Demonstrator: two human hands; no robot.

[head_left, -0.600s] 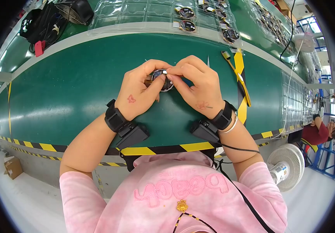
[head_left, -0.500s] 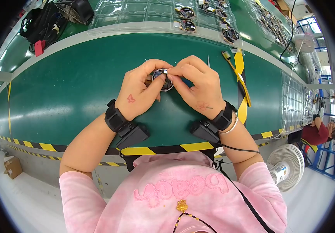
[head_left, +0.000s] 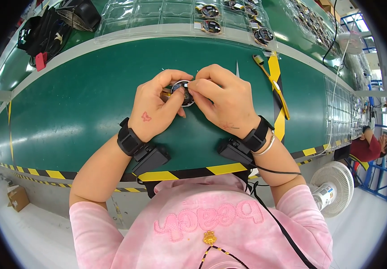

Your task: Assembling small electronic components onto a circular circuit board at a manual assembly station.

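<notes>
My left hand is closed round a small round electronic module with a dark face and a silver rim, its thumb lying across the face. An amber flex strip sticks out on the module's left side, under the fingers. At the module's upper right edge, my right hand pinches with thumb and forefinger beside a small white tab. Whatever sits between those fingertips is too small to make out. Just beyond the right hand, a thin pointed metal tool shows, partly hidden by the hand.
A yellow toothbrush lies right of my hands, across black-and-yellow tape. Along the far side, a clear compartment tray bears several round modules. Black gear with cables is at far left. A white fan and another person are at right.
The whole view has shifted slightly, so hands and table things appear a little further left. Both hands stay on the round module, with the right fingertips still at its edge.
</notes>
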